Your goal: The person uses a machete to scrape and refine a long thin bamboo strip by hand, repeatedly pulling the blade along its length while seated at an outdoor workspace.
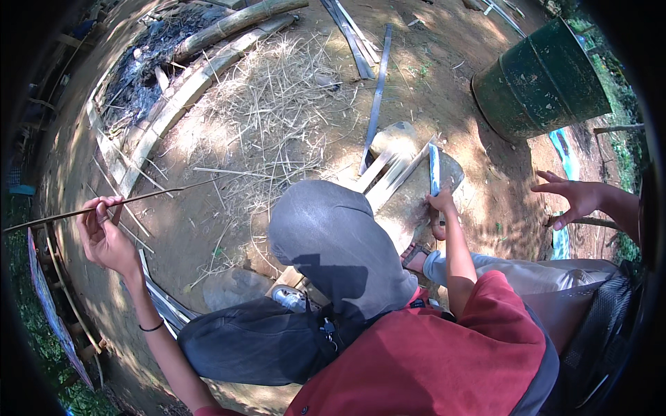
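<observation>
My left hand (107,239), raised at the left, pinches a long thin dark strip (152,197), which looks like split bamboo. One end of it runs past the left edge, and the other tapers off over the ground toward the middle. Beyond my knee, my right hand (442,202) is wrapped round the handle of a knife (435,170). The blade points away from me and shines pale blue. Just left of it, several pale split strips (395,173) lie across a stone (451,171).
Another person's spread hand (572,197) reaches in from the right, beside that person's grey-trousered leg. A dark green metal drum (541,80) stands at the far right. Thin shavings (277,104) litter the ground ahead. Ash (139,66) and a bamboo pole (236,28) lie at the far left.
</observation>
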The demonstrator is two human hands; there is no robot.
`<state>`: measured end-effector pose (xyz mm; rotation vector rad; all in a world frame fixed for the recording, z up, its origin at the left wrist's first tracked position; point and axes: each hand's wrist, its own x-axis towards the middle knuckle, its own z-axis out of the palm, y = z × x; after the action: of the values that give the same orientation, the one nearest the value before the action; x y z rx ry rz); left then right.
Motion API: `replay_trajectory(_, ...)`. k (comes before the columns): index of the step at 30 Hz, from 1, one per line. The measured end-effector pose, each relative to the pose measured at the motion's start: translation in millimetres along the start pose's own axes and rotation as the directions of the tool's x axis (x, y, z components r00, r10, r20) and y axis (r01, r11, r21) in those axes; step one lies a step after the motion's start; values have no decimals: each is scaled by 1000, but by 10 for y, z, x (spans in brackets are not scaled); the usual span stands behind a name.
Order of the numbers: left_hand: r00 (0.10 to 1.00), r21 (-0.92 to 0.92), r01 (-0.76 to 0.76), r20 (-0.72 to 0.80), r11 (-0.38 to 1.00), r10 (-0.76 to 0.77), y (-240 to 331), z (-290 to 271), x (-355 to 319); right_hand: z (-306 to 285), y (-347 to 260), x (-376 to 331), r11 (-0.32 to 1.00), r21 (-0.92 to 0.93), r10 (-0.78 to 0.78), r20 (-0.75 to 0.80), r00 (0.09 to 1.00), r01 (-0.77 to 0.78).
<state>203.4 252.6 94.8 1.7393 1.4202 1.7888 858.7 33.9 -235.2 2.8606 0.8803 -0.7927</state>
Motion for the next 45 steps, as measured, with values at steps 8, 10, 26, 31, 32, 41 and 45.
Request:
replay_trajectory(8, 998, -11, 59, -2, 998, -59, -35, 167, 18, 430, -34, -478, 970, 209, -61, -302, 951, 129)
replay_trajectory(10, 995, 9, 99, -21, 995, -99, -19, 159, 9, 341, -238, -543, 981, 195, 45, -278, 960, 10)
replay_trajectory(26, 966, -111, 253, 75, 961, -246, -368, -126, -182, -136, -2611, -1459, 715, 667, -506, 287, 813, 210)
replay_trajectory(31, 982, 221, 108, 129, 969, -139, -117, -185, 91, -433, -3734, -2552, 617, 762, -760, 515, 396, 193)
replay_trajectory(32, 990, 199, 60, 112, 978, -83, -41, -164, 189, -469, -3919, -2763, 619, 760, -770, 537, 343, 198)
replay_trajectory(41, 904, -171, -292, -370, 941, 213, 324, 397, 468, -360, -4282, -3374, 511, 849, -858, 514, 8, 133)
replay_trajectory(45, 895, -80, -346, -326, 935, 304, 260, 420, 377, -470, -4190, -3140, 561, 826, -825, 551, 125, 61)
